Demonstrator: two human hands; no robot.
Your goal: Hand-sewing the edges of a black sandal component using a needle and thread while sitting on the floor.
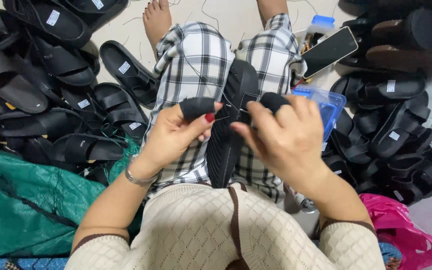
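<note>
A black sandal [233,125] lies lengthwise on the person's lap, sole up, over the checked trousers [196,65], and serves here as the landmark. The left hand [173,137] sits just left of it, its grip closed on a black strap piece [197,106] pinched between thumb and forefinger; a thin thread seems to run from there to the sole, though it is too fine to be sure. The right hand [288,137] is just right of the sandal, fingers curled shut around the other black strap end [274,101] at the sole's edge. Judging by its look, the sandal should be light, the ribbed sole fairly stiff but bendable, and the straps soft and pliant; the firm sole edge near mid-length looks the steadiest place to hold, since the straps would flop. Right of the sandal, touching the knee, stands an open blue plastic box [328,107]; what it holds is hidden behind the right hand. Beyond it, further right and up, a dark phone [330,50] rests on another small container whose contents cannot be made out. Piles of finished black sandals [61,65] crowd the floor to the left and right of the lap. A green net bag [21,200] lies lower left, a pink plastic bag [401,230] lower right.
</note>
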